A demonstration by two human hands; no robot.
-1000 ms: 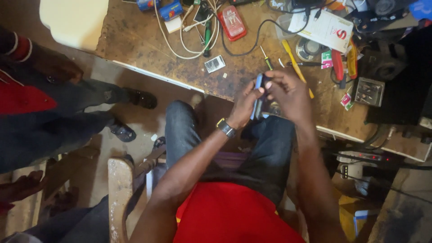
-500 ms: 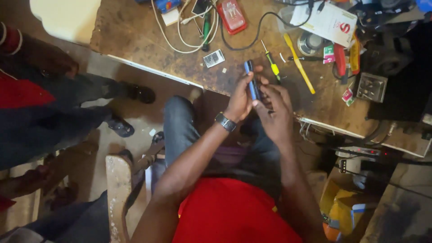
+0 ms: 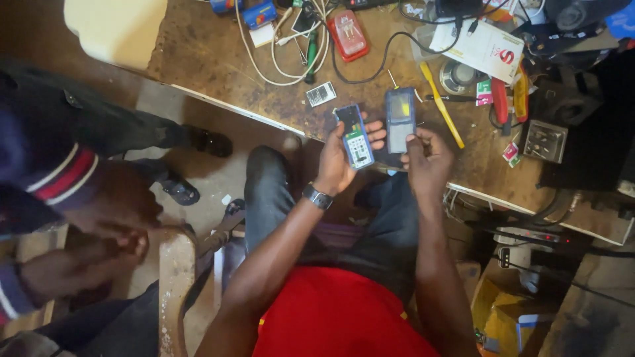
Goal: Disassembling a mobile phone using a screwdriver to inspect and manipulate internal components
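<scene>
Phone halves were apart in my two hands, held above the near edge of the wooden workbench (image 3: 218,59). My left hand (image 3: 337,165) gripped the blue phone body (image 3: 354,137), its open inner side facing up toward me, fingers wrapped behind it and the fingertips (image 3: 376,135) showing past its right edge. A dark wristwatch (image 3: 317,196) sat on that wrist. My right hand (image 3: 428,162) pinched the blue front cover (image 3: 400,120) from below, thumb and fingers closed on its lower end, so the cover stood just beside the body, the two close but not touching. Both pieces were tilted a little and nearly parallel.

Behind them on the bench lay a yellow-handled tool (image 3: 442,106), a red plastic case (image 3: 348,34), a tangle of white cables (image 3: 284,59), a small flat battery (image 3: 321,94) and a white card box (image 3: 486,47). Another person's striped sleeve (image 3: 63,178) and hand filled the left side, well apart from my own. My knees in dark jeans (image 3: 264,192) were under the bench edge.
</scene>
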